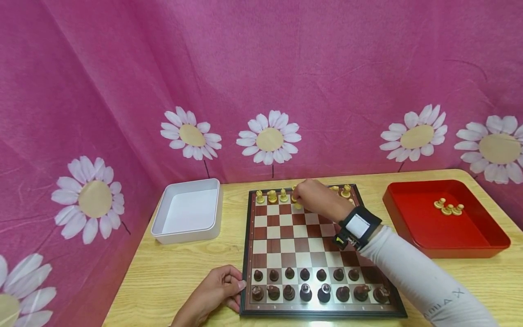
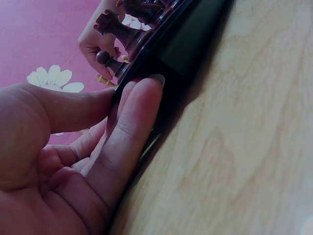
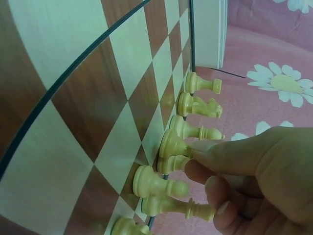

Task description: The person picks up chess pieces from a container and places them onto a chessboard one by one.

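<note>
My right hand (image 1: 320,197) reaches over the far side of the chessboard (image 1: 294,232). Thumb and fingers pinch a cream pawn (image 3: 173,146), its head hidden by the fingertips; I cannot tell whether its base touches the board. Around it stand a cream rook (image 3: 203,84), a knight (image 3: 200,105), a bishop (image 3: 195,128) and another pawn (image 3: 156,183). At the board's near left corner my left hand (image 1: 220,288) grips the edge, the thumb (image 2: 78,110) on the upper side and fingers against the side. Dark pawns (image 1: 304,274) and a row of larger dark pieces (image 1: 305,293) stand nearest me.
A red tray (image 1: 433,243) on the right holds several cream pawns (image 1: 447,209). On the left stands a white tray (image 1: 188,235) with nothing in it. The wooden table (image 1: 180,261) ends at a pink flowered curtain (image 1: 327,91). My right forearm crosses the board's right side.
</note>
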`<state>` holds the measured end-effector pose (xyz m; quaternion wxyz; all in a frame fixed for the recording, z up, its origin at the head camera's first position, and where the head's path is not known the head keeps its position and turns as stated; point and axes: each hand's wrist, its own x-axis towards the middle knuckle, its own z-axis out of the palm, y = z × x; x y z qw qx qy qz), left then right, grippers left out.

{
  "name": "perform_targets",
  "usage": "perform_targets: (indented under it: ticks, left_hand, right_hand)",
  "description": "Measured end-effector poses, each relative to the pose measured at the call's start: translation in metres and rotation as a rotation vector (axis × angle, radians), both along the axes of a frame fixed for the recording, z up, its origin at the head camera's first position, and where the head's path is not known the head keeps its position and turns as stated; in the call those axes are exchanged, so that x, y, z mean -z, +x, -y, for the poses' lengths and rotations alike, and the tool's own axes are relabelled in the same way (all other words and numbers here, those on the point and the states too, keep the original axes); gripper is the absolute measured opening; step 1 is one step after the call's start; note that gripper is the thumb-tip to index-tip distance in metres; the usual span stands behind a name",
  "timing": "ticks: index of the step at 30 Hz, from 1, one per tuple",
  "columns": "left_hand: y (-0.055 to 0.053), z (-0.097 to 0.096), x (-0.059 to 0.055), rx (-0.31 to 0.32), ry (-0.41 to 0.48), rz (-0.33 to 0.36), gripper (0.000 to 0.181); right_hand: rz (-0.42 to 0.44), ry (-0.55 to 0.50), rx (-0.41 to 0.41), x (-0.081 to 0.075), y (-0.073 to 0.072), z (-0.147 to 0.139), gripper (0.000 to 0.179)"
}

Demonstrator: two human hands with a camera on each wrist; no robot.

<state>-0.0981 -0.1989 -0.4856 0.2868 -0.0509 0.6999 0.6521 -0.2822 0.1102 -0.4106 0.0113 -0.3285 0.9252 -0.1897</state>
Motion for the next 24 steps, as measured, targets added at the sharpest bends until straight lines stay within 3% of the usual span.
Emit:
perform_targets:
  ticks: [11,24]
  left_hand:
    - [-0.0002,-0.0010,0.0006,0.004,-0.022,0.005,0.025]
    - [-0.0002,-0.0010,0.0001,0.000,-0.024,0.004,0.022]
  right_hand:
    - [0.053,0.002,-0.026,0.0044,0.0001,0.0014,0.029]
    - [0.033,0.002,-0.023,0.0061,0.0012,0.0031,0.031]
